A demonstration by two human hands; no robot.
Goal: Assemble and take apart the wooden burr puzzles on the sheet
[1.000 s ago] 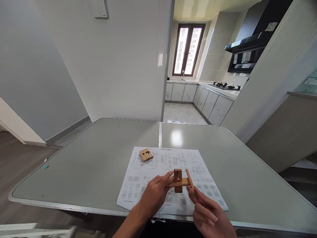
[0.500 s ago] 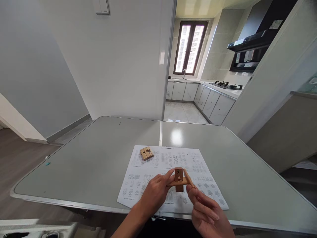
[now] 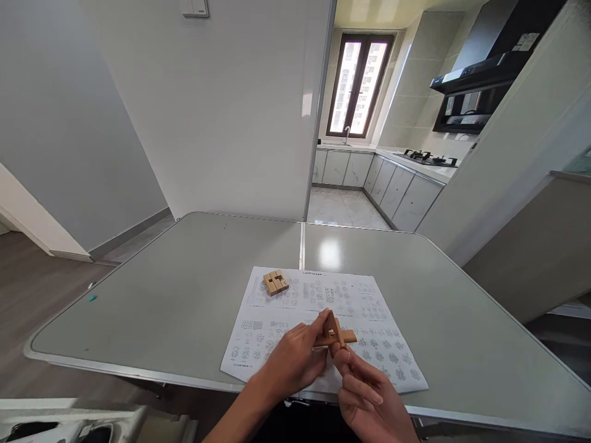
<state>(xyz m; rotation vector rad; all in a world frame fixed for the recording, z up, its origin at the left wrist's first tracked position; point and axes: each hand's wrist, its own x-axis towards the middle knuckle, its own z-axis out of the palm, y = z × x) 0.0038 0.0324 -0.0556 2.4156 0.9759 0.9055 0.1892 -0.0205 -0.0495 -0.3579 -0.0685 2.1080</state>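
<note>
Over the lower part of a printed sheet [image 3: 286, 315], my left hand [image 3: 295, 357] grips crossed wooden pieces [image 3: 349, 336], its fingers at their left side. One piece stands upright and another lies across it, jutting out to the right. My right hand [image 3: 364, 381] pinches a slanted wooden stick [image 3: 340, 337], which now rests against the crossed pieces. Fingers hide part of where the pieces meet. A flat group of light wooden blocks [image 3: 276, 282] lies on the sheet's upper left.
The grey-green table [image 3: 184, 295] has a metal seam [image 3: 301, 246] down its middle. A small teal object [image 3: 92, 298] lies near the left edge. White furniture [image 3: 69, 424] stands at the lower left, and a kitchen shows beyond the doorway.
My right hand has moved left, bringing its stick from the right end of the crosspiece in against the upright piece. The crossed pieces have turned in my left hand. The view has shifted slightly.
</note>
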